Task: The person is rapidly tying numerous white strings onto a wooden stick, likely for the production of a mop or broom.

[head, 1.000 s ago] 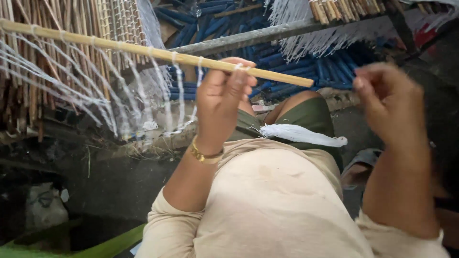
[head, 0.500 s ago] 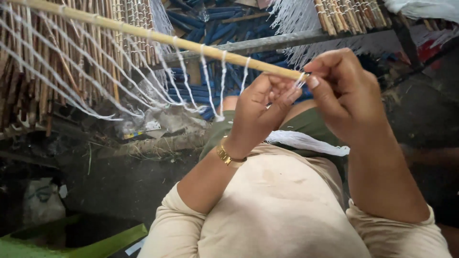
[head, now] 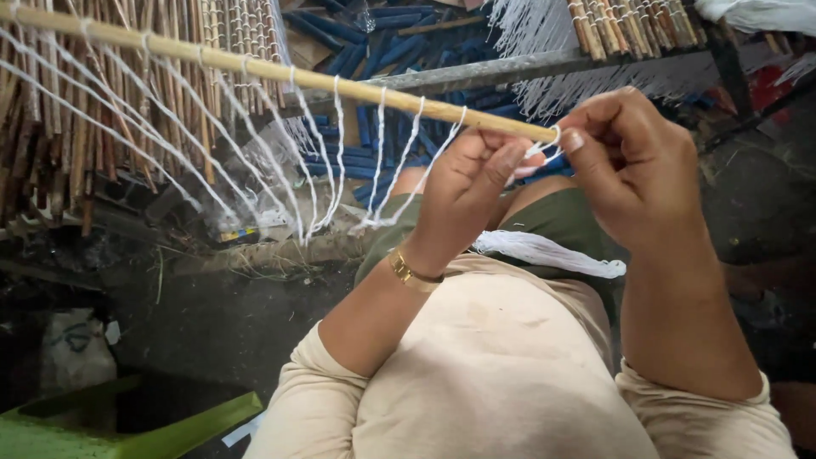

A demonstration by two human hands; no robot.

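right hand (head: 633, 166): moved in to stick (head: 280, 72) tip | both hands now pinch white string (head: 544, 149) | another loop added

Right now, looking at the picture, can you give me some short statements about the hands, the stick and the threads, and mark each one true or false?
1. Both hands meet at the near end of the bamboo stick. True.
2. The left hand wears a gold bracelet on its wrist. True.
3. The threads tied along the stick are red. False: the tied threads are white.
4. A bundle of white threads lies on the person's lap. True.
5. The right hand rests flat on the lap. False: it is raised at the stick's end, pinching a white thread.
6. The stick bears no threads at all. False: many white threads hang from it at intervals.
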